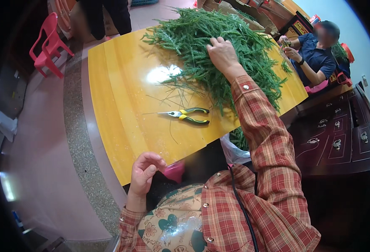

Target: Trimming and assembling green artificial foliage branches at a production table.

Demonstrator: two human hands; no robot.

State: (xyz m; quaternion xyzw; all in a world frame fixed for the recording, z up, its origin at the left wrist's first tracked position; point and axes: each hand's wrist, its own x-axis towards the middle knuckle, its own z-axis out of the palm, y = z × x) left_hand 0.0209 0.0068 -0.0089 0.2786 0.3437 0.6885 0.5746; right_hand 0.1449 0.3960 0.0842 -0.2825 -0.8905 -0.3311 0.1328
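A big heap of green artificial fir branches (197, 46) covers the far part of the yellow wooden table (122, 96). My right hand (223, 52) reaches into the top of it, fingers bent closed around a fir branch; the fingertips are partly hidden by needles. Near the table's front edge, my left hand (145, 170) is raised with curved fingers apart from the thumb, nothing in it. Long-nose pliers (187, 115) with green and yellow handles lie on the tabletop, jaws pointing left. Thin loose stems (180, 92) are scattered between the pliers and the heap.
Under the front edge, a white plastic bag (234, 152) holds more greenery, beside a pink thing (175, 171). Another person (317, 54) sits at the far right, handling something small. A pink chair (50, 44) stands far left; dark drawers (336, 130) are at right.
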